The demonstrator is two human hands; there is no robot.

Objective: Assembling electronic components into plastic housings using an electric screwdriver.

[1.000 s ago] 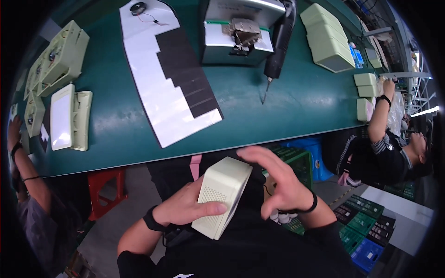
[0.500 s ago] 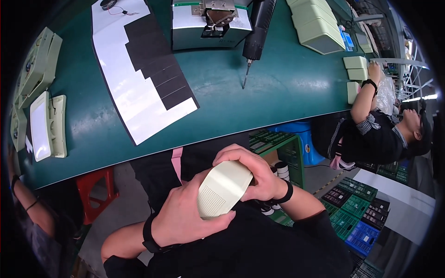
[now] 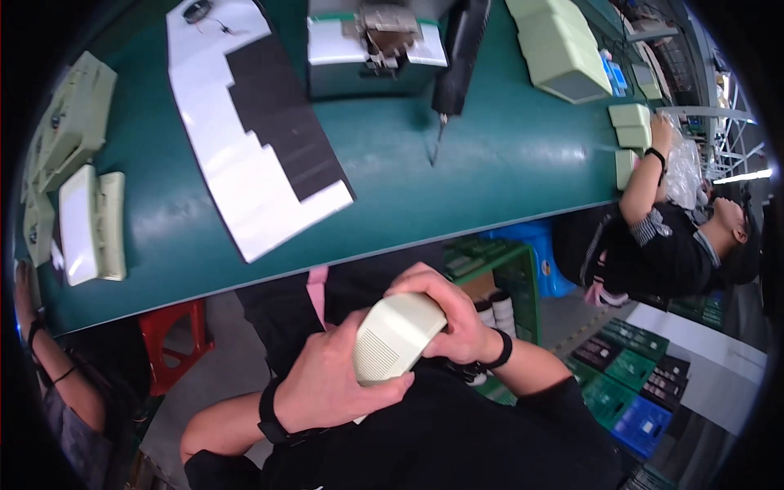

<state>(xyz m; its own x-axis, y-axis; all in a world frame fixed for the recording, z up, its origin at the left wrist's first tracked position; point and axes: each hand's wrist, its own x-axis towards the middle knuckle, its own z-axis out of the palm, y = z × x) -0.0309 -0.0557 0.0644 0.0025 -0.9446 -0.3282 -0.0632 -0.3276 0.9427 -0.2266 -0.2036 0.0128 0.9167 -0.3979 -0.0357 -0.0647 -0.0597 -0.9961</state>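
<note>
A cream plastic housing (image 3: 400, 331) with a grille of small holes on one face is held in front of my body, off the near edge of the table. My left hand (image 3: 335, 376) wraps around its left and lower side, the thumb along the bottom edge. On the upper right side my right hand (image 3: 445, 314) grips it, fingers over the top and thumb at the edge. The side turned toward my palms is hidden.
On the green table (image 3: 392, 196) lie a white-and-black sheet (image 3: 220, 163), a small round speaker with wires (image 3: 197, 11), a metal fixture (image 3: 376, 53) and a black electric screwdriver (image 3: 459, 65). Cream housings (image 3: 563, 53) stand right, open shells (image 3: 90, 224) left. A co-worker (image 3: 653, 237) works at right.
The whole view has shifted slightly, with the table's things sitting a little lower in it. Both hands keep the same hold on the housing.
</note>
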